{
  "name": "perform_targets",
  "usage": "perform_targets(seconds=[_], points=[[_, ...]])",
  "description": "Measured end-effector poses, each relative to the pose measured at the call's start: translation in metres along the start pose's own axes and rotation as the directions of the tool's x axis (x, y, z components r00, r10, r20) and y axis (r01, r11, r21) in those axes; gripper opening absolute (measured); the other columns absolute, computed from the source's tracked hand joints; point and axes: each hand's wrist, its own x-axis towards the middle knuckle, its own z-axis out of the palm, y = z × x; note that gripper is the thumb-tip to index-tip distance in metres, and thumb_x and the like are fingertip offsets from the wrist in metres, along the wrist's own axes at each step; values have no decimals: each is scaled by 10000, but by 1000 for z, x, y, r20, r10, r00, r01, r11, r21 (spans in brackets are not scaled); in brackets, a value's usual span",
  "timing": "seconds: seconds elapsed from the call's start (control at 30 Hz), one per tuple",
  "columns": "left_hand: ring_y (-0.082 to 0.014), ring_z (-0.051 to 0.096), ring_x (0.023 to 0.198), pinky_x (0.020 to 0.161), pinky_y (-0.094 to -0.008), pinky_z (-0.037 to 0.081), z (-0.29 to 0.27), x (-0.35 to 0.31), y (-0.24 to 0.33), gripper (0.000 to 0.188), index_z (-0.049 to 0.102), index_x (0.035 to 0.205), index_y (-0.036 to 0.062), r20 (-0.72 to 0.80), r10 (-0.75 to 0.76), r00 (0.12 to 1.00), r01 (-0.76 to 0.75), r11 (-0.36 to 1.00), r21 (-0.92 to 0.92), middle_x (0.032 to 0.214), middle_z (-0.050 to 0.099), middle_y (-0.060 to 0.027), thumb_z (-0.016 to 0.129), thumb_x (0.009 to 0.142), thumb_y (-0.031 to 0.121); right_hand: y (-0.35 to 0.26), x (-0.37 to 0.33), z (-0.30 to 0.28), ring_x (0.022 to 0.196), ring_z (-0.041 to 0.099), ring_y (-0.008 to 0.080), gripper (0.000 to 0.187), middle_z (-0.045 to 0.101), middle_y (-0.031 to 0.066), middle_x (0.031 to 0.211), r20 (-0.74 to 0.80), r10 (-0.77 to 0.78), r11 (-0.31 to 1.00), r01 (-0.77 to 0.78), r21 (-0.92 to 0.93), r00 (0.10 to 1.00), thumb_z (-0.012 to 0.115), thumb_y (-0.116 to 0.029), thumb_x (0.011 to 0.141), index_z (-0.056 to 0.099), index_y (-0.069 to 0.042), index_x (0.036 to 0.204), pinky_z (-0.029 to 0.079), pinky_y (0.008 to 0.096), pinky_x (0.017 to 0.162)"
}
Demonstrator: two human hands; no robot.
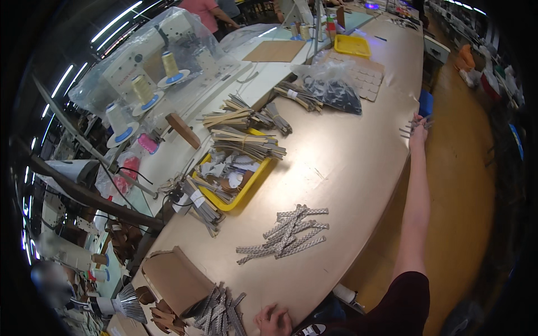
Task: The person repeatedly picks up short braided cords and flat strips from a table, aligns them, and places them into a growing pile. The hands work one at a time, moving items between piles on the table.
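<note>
My right arm is stretched far out along the right edge of the table, and my right hand (pixel 417 133) is closed around several short grey strips, whose ends stick out on both sides. My left hand (pixel 273 320) lies at the near table edge with its fingers loosely bent and apart, holding nothing I can see. Just left of it is a heap of grey braided strips (pixel 219 313). Farther in, a loose pile of similar braided strips (pixel 287 236) lies crisscrossed on the tabletop (pixel 336 185).
A yellow tray (pixel 242 200) holds scraps and bundled strips (pixel 241 143). An open cardboard box (pixel 176 280) stands near left. Beyond are a plastic bag of dark pieces (pixel 333 92), another yellow tray (pixel 353 46), thread cones (pixel 144 92) and a plastic-covered sewing machine (pixel 126 75).
</note>
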Motion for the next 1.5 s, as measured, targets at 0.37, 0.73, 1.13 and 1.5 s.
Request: perform_targets(seconds=[0.37,0.73,1.13,1.5], points=[[-413,543,1170,998,-533,411,-10,10,11,284,683,1094,183,72,-12,997,16,998,-58,1271,599,-168,774,826,206,-98,-141,138,1337,499,335,277,563,256,1359,571,269,837,-482,260,776,365,-249,1099,506,-15,1146,391,399,1166],[-281,570,1135,940,-442,390,-31,29,37,317,681,1113,148,4,189,982,-188,978,-94,1272,597,-103,758,805,140,-114,-482,10,1441,380,269,400,471,190,1493,457,362,909,-417,20,812,338,-336,1103,495,-49,1333,303,410,1185],[-351,381,1412,1128,-473,295,-8,92,110,546,489,1426,71,91,616,783,-568,767,-299,1549,364,-204,646,916,187,-115,-518,-2,1392,364,216,492,401,84,1527,142,255,955,-226,-191,957,299,-407,1108,480,-98,1446,303,373,1159],[-347,200,1516,1236,-494,107,56,158,144,626,312,1539,24,249,711,658,-675,703,-223,1628,239,-194,445,966,239,-84,-508,-37,1354,385,231,503,388,117,1513,43,304,938,-291,-191,952,307,-411,1108,461,-105,1476,333,364,1137]])
